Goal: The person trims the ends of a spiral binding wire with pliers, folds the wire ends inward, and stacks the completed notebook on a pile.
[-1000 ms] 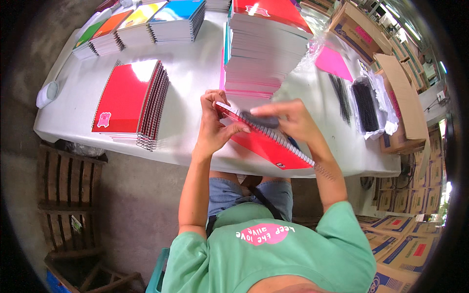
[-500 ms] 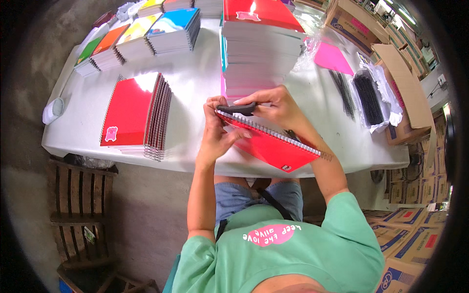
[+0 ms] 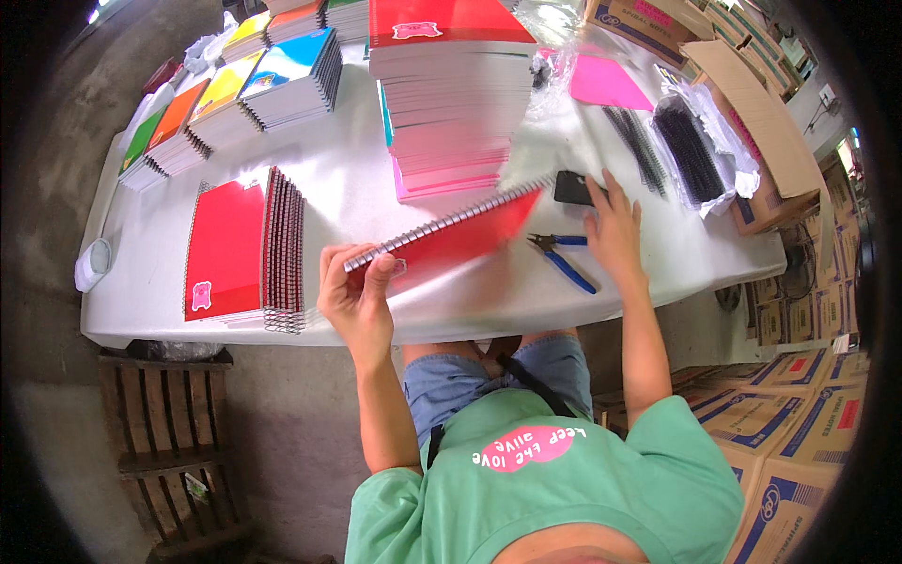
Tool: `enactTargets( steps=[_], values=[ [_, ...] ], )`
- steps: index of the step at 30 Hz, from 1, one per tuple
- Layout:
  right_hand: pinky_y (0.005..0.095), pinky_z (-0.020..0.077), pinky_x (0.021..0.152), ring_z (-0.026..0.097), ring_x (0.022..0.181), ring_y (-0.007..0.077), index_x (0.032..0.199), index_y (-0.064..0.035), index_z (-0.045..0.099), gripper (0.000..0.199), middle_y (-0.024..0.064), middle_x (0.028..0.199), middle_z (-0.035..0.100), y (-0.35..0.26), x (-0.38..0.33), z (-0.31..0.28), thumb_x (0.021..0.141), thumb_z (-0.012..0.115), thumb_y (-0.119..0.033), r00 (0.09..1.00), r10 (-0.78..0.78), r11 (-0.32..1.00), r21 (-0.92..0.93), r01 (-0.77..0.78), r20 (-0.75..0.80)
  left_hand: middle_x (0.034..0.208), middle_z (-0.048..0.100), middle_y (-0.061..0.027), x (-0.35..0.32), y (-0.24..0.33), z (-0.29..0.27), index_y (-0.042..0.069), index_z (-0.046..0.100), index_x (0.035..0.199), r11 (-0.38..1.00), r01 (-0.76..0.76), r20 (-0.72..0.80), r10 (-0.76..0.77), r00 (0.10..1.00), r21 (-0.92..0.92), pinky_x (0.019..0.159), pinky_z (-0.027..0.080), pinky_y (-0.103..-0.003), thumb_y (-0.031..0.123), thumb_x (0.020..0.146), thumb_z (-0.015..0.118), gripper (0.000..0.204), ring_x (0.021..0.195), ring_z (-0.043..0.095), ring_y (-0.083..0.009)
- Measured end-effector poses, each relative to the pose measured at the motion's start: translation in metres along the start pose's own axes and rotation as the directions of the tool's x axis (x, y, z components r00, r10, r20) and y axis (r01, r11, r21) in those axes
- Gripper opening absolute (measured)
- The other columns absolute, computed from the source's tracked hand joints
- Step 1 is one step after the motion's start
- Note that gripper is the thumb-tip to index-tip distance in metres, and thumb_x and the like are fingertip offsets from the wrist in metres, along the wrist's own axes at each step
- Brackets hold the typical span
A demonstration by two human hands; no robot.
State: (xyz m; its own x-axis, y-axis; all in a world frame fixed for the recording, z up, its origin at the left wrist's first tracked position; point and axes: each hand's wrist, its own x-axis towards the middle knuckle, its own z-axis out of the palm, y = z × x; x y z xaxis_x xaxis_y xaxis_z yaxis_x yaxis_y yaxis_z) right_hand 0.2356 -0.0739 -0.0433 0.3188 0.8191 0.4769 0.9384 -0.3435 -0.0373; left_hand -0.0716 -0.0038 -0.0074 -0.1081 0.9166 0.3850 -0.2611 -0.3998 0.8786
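Head view showed our left hand [image 3: 357,303] pinching a red notebook [image 3: 470,235] by its near-left corner above the table [image 3: 343,174], probably leaving the spiral [image 3: 440,225] clear; our right hand [image 3: 615,230] spread at a black object [image 3: 569,187], pliers [image 3: 571,271] presumably placed for easy reach.

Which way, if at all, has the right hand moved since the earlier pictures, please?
Yes, the right hand has moved rightward, away from the tall notebook stack.

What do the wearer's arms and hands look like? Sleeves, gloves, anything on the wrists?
Short, loose green T-shirt sleeves, plain with no visible print. Both forearms are uncovered below them. Left hand and right hand are gloveless. No watch, bracelet or cable visible on either wrist; nail detail is too small to tell.
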Motion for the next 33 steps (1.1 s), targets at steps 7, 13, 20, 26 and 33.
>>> enactTargets(
  steps=[7, 13, 20, 26, 33],
  values=[
    [0.0546, 0.0330, 0.096, 0.042, 0.119, 0.0331, 0.132, -0.0163, 0.048, 0.049, 0.0136, 0.128, 0.046, -0.027, -0.070, -0.006, 0.086, 0.060, -0.029, 0.990, -0.097, 0.982, 0.174, 0.079, 0.100, 0.083, 0.056, -0.0033, -0.018, 0.002, 0.010, 0.003, 0.069, 0.097, 0.766, -0.443, 0.139, 0.430, 0.892, 0.466, 0.063, 0.047, -0.022, 0.005, 0.075, 0.075, 0.023, 0.077, 0.058, -0.0128],
    [0.0462, 0.0358, 0.088, 0.051, 0.096, 0.0278, 0.121, -0.0180, 0.061, 0.038, 0.0111, 0.108, 0.052, -0.073, -0.061, -0.064, 0.084, 0.063, -0.027, 0.993, -0.045, 0.669, 0.742, -0.051, 0.109, 0.078, 0.056, -0.0035, -0.027, 0.005, 0.009, 0.007, 0.070, 0.103, 0.765, -0.392, 0.135, 0.379, 0.915, 0.511, 0.055, 0.042, -0.022, 0.006, 0.073, 0.076, 0.031, 0.065, 0.052, -0.0094],
    [0.0405, 0.0353, 0.086, 0.050, 0.098, 0.0257, 0.118, -0.0258, 0.064, 0.040, 0.0068, 0.107, 0.052, -0.129, -0.042, -0.121, 0.078, 0.068, -0.027, 0.926, -0.319, 0.711, 0.594, 0.376, -0.204, 0.071, 0.056, 0.0033, -0.030, 0.006, 0.017, 0.013, 0.071, 0.103, 0.649, -0.482, 0.168, 0.485, 0.858, 0.588, 0.062, 0.034, -0.027, 0.010, 0.063, 0.079, 0.041, 0.064, 0.047, -0.0117],
    [0.0397, 0.0372, 0.083, 0.051, 0.097, 0.0241, 0.116, -0.0260, 0.064, 0.037, 0.0055, 0.104, 0.053, -0.128, -0.041, -0.131, 0.079, 0.068, -0.028, 0.933, -0.356, 0.752, 0.573, 0.326, -0.063, 0.068, 0.054, 0.0018, -0.030, 0.012, 0.018, 0.010, 0.071, 0.103, 0.549, -0.558, 0.255, 0.532, 0.807, 0.622, 0.060, 0.034, -0.026, 0.000, 0.062, 0.074, 0.043, 0.063, 0.046, -0.0118],
    [0.0308, 0.0488, 0.064, 0.059, 0.079, 0.0167, 0.129, -0.0083, 0.051, 0.041, 0.0059, 0.089, 0.060, -0.113, -0.040, -0.124, 0.095, 0.051, -0.030, 0.500, -0.569, -0.091, 0.554, -0.828, 0.653, 0.070, 0.053, 0.0036, -0.035, -0.003, 0.020, 0.010, 0.071, 0.103, 0.552, -0.589, 0.190, 0.614, 0.766, 0.591, 0.059, 0.034, -0.028, 0.008, 0.059, 0.070, 0.044, 0.061, 0.041, -0.0125]
  ],
)
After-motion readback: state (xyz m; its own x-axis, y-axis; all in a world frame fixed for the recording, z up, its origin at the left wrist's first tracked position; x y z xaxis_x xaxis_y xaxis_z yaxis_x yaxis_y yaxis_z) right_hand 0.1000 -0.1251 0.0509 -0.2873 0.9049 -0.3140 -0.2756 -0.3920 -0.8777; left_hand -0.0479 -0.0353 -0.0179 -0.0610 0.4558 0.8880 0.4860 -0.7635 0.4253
